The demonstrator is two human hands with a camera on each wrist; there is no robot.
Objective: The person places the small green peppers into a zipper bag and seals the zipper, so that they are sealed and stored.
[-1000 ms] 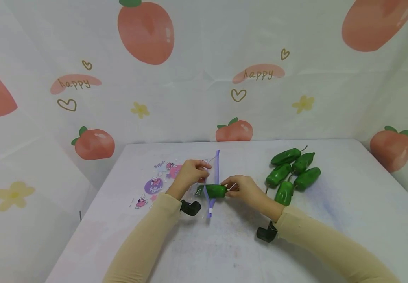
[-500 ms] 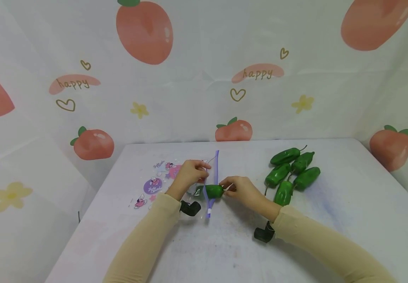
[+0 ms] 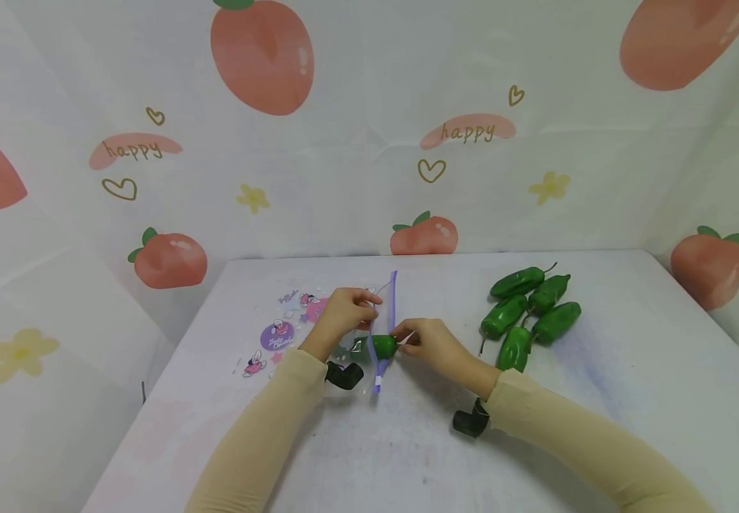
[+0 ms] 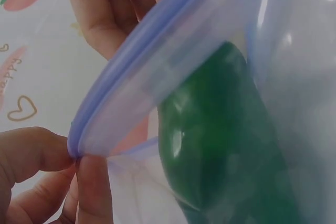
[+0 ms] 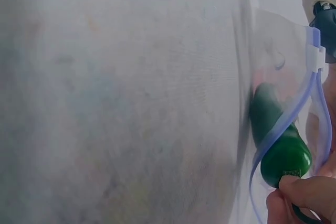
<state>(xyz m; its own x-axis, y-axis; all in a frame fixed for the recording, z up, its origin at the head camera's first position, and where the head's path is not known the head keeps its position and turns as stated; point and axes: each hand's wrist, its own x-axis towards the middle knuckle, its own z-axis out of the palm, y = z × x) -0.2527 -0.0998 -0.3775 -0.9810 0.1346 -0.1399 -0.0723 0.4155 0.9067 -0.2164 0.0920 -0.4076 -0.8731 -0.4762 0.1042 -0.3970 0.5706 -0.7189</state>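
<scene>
Mid-frame, the left hand [image 3: 345, 315] pinches the bag rim [image 3: 392, 303]; the right hand [image 3: 432, 345] pinches the pepper [image 3: 383, 347] by its stem [image 5: 304, 215], likely the surest hold; its glossy body looks firm, slippery.

White sheeting [image 3: 356, 78] rises behind the table [image 3: 651, 356] and continues down past its left and right sides. Coral-red fruits [image 3: 262, 57], brown-outlined hearts [image 3: 432, 171], yellow flowers [image 3: 549, 187] and "happy" lettering [image 3: 468, 132] are printed on it; one smaller fruit meets the table's back edge. The table's top is pale, with faint pink and bluish smudges. Light is soft. The sheeting is probably cloth, its texture unclear.
</scene>
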